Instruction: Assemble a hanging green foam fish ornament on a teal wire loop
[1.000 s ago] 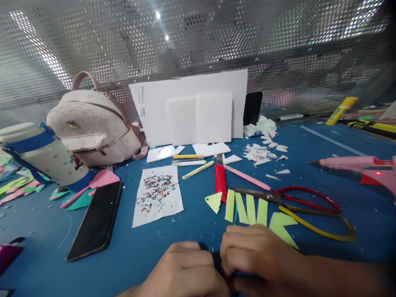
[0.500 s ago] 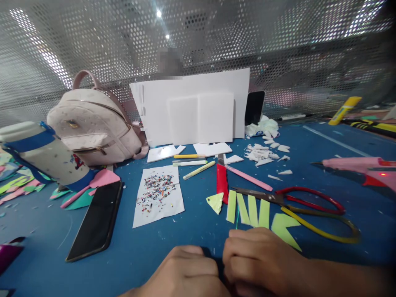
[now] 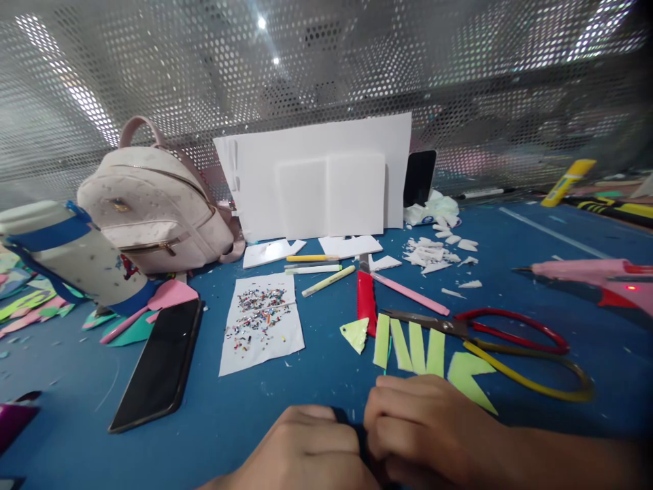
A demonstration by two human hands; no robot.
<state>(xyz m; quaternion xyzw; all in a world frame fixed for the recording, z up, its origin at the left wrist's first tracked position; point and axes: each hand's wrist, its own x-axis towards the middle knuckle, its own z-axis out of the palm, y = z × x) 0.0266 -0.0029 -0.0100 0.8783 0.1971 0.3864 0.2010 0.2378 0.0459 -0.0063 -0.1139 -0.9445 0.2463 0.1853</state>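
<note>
My left hand (image 3: pixel 300 452) is closed at the bottom centre, knuckles up, and whatever its fingers hold is hidden. Close beside it, my right hand (image 3: pixel 423 422) is curled shut, with a thin green thread (image 3: pixel 390 350) running out from its fingertips toward the strips. Just beyond that hand lie several light green strips (image 3: pixel 417 347), a green triangle (image 3: pixel 356 335) with a dark dot, and a notched green piece (image 3: pixel 472 381). Scissors (image 3: pixel 454 325) with red and yellow handles and a red-handled knife (image 3: pixel 366 299) rest behind them.
A white sheet (image 3: pixel 260 364) carries many tiny coloured bits. Left are a black phone (image 3: pixel 158 367), a bottle (image 3: pixel 76 258) and a backpack (image 3: pixel 147 197). White boards (image 3: pixel 352 197) stand at the back. A pink glue gun (image 3: pixel 581 270) with a lit red light lies right.
My right hand has shifted slightly left, and the green thread's near end has moved left with it. My left hand looks almost still.
</note>
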